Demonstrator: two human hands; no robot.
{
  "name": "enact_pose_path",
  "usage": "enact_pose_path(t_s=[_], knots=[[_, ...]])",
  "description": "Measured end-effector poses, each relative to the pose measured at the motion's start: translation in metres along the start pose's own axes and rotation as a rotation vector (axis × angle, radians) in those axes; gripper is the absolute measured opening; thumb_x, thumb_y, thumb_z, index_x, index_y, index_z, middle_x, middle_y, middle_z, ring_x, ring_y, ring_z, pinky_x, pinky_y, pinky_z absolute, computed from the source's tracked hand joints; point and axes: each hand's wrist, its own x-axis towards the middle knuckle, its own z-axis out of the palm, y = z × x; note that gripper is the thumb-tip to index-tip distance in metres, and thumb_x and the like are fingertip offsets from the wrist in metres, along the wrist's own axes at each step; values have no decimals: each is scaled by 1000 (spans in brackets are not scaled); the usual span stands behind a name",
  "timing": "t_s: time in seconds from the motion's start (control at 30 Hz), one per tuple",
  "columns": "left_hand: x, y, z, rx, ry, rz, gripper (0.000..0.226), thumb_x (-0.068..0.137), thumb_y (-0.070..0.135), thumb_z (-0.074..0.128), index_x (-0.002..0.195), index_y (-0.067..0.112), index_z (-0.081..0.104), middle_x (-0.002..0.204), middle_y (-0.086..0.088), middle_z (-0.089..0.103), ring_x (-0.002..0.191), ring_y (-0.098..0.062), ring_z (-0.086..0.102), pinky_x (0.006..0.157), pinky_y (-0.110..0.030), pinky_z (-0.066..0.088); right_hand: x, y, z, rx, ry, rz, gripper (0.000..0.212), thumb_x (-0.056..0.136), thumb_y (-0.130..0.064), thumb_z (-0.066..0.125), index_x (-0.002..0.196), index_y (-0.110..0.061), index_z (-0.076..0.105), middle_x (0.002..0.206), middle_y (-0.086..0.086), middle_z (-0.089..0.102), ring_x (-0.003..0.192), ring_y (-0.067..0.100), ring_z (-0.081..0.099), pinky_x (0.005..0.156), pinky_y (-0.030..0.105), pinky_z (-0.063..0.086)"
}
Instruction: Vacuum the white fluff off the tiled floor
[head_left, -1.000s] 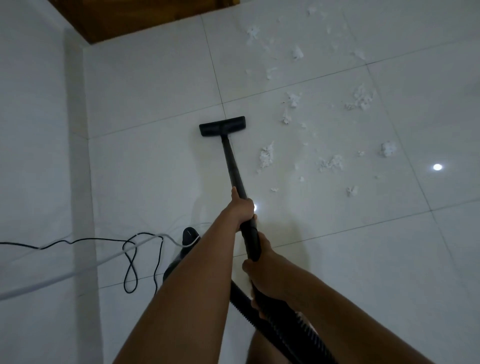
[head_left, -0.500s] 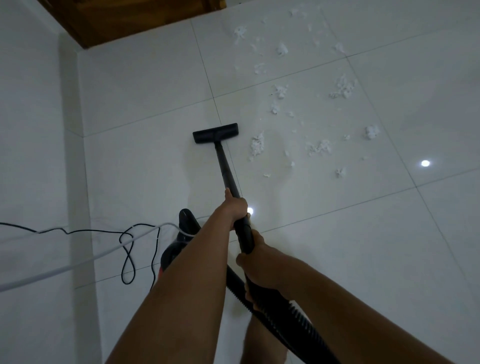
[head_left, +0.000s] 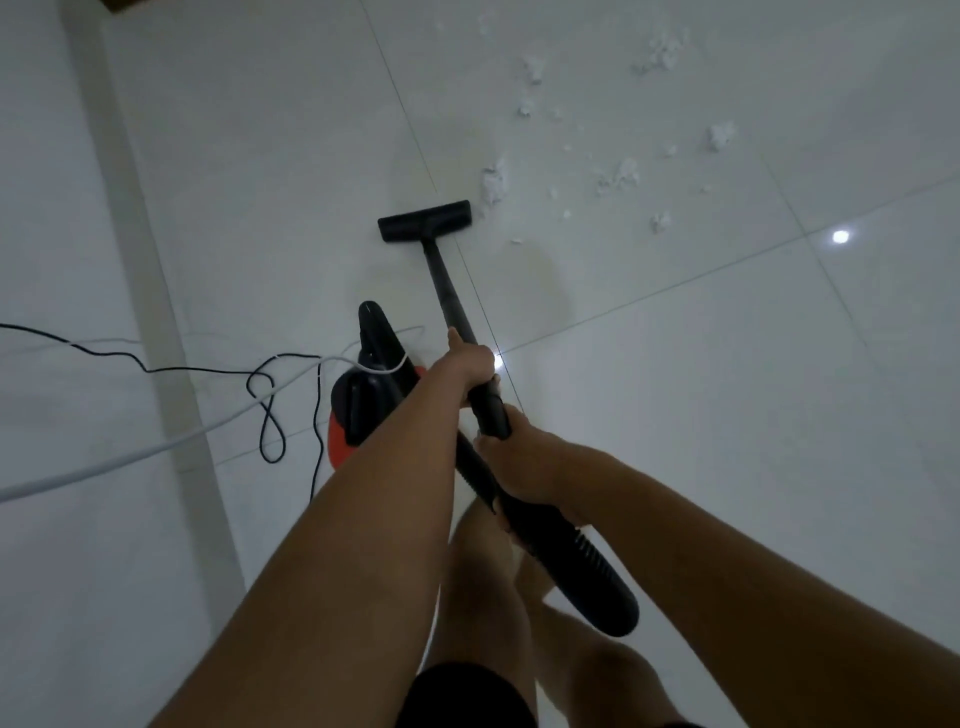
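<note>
A black vacuum wand (head_left: 445, 287) runs from my hands down to a flat black floor nozzle (head_left: 425, 220) on the white tiled floor (head_left: 675, 415). My left hand (head_left: 467, 364) grips the wand higher up; my right hand (head_left: 519, 462) grips it lower, where the ribbed black hose (head_left: 576, 566) begins. White fluff (head_left: 493, 183) lies just right of the nozzle, with several more tufts (head_left: 721, 136) scattered toward the upper right.
The red and black vacuum body (head_left: 363, 395) sits on the floor left of my hands. A black cord (head_left: 265, 410) loops beside it and a white cable (head_left: 130, 457) crosses from the left. A white wall (head_left: 57, 208) stands at left. My bare legs (head_left: 483, 587) are below.
The nozzle has been drawn back toward me, from beyond the fluff to beside the nearest tuft. The view has tilted down, so the vacuum body and my legs show more.
</note>
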Motion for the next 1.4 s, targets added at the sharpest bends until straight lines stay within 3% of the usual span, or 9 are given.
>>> enact_pose_path(t_s=[0.1, 0.23, 0.5, 0.73, 1.03, 1.13, 1.2, 1.33, 1.4], knots=[[-12, -24, 5, 24, -11, -10, 80, 101, 13, 37, 156, 42, -15, 83, -11, 62, 66, -16, 58, 75, -36, 59, -22, 17, 11, 79, -98, 23, 60, 108, -27, 41, 158, -38, 10, 95, 22, 56, 55, 24, 59, 47, 30, 55], [-29, -49, 13, 44, -20, 2, 78, 102, 14, 35, 156, 40, -15, 84, -9, 61, 66, -14, 57, 63, -32, 55, -32, 43, 32, 15, -31, -6, 63, 105, -32, 42, 159, -35, 10, 103, 19, 57, 82, 32, 62, 86, 51, 59], [-61, -87, 25, 80, -77, 10, 77, 103, 14, 35, 157, 40, -13, 83, -8, 57, 63, -12, 54, 44, -25, 48, -60, 80, 62, 191, -8, 48, 50, 108, -28, 39, 153, -37, 21, 78, 18, 59, 46, 21, 58, 45, 30, 53], [-81, -131, 30, 124, -163, 20, 78, 103, 10, 32, 156, 42, -14, 87, -11, 57, 64, -15, 54, 50, -27, 52, -63, 119, 119, -54, 199, 40, 74, 78, -67, 31, 146, -39, 19, 134, 18, 59, 117, 43, 61, 101, 60, 48], [-63, -134, 36, 158, -180, 59, 77, 103, 12, 31, 155, 43, -16, 78, -8, 57, 61, -13, 53, 55, -27, 51, -27, 135, 125, 44, 180, 94, 82, 60, -72, 22, 140, -60, 7, 112, 8, 59, 150, 42, 23, 120, 65, 23], [-57, -126, 39, 156, -184, 61, 75, 105, 16, 31, 154, 44, -18, 80, -8, 56, 62, -13, 53, 53, -27, 48, -13, 136, 123, 90, 169, 104, 87, 56, -74, 21, 141, -62, 7, 120, 14, 60, 125, 39, 48, 119, 65, 25], [-51, -121, 41, 151, -184, 60, 74, 105, 19, 31, 154, 45, -18, 83, -8, 56, 63, -13, 54, 52, -27, 48, -4, 139, 120, 144, 166, 116, 92, 51, -73, 21, 141, -63, 7, 112, 20, 54, 116, 22, 10, 119, 67, 23], [-38, -104, 46, 131, -177, 59, 74, 105, 19, 31, 154, 46, -17, 83, -7, 56, 64, -13, 54, 52, -27, 49, -15, 116, 96, 77, 143, 85, 74, 74, -67, 29, 143, -58, 5, 119, 27, 66, 133, 46, 52, 115, 65, 34], [-33, -94, 47, 140, -179, 69, 74, 105, 18, 31, 154, 45, -18, 84, -8, 57, 64, -13, 54, 50, -26, 48, -30, 103, 79, 104, 126, 43, 67, 98, -48, 37, 154, -43, 2, 99, 20, 69, 90, 34, 72, 93, 51, 56]])
